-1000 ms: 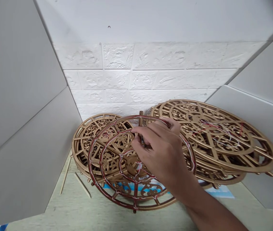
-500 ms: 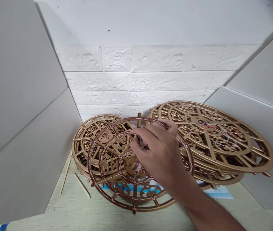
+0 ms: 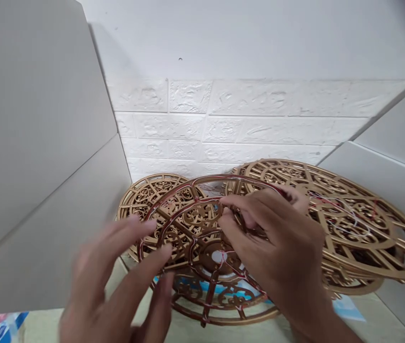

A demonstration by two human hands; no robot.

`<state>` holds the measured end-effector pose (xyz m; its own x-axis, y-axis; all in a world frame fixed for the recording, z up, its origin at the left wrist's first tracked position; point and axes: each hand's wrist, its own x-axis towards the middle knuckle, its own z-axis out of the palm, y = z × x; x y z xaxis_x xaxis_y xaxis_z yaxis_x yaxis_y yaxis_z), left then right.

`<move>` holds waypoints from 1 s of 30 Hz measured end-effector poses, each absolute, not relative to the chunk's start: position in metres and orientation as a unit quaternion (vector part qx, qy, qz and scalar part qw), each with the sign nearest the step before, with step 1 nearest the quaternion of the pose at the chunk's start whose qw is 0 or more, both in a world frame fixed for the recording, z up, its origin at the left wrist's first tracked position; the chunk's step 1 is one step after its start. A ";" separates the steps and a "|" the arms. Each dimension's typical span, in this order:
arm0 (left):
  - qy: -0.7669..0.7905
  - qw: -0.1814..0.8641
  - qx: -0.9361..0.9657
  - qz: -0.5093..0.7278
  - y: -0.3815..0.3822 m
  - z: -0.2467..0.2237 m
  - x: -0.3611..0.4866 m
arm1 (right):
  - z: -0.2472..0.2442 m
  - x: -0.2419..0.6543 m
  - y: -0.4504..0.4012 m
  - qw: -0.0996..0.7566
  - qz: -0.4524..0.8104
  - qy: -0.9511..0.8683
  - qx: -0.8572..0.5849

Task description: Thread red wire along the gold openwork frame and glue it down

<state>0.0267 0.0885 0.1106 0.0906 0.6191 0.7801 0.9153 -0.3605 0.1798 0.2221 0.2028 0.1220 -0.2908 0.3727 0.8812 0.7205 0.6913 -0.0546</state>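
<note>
A round golden openwork frame point(image 3: 205, 305) with red and white wires along its rings is tilted up in the middle. My right hand point(image 3: 277, 238) is on its upper right part, thumb and forefinger pinched at the inner ring; whatever lies between the fingertips is too small to make out. My left hand point(image 3: 123, 281), slightly blurred, hovers at the frame's lower left with its fingers spread and holds nothing.
Stacked golden round frames lie at the right point(image 3: 352, 228), with loose red and white wires on top, and at the back left point(image 3: 134, 195). Grey panels point(image 3: 45, 143) flank both sides, before a white brick-patterned wall point(image 3: 231, 128). A blue and pink packet point(image 3: 0, 328) is at bottom left.
My left hand has come into view at the lower left, fingers apart. The wired frame is tilted differently, and my right hand still pinches at its ring. The whole view has shifted.
</note>
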 end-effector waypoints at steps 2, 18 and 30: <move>-0.503 0.195 -0.749 -0.384 0.116 0.130 0.045 | 0.126 0.224 0.201 0.501 -0.179 -0.772 -0.347; -0.473 0.118 -0.768 -0.414 0.194 0.149 0.055 | 0.126 0.221 0.209 0.480 -0.189 -0.759 -0.397; -0.459 0.150 -0.765 -0.426 0.194 0.144 0.049 | 0.126 0.220 0.202 0.470 -0.178 -0.767 -0.398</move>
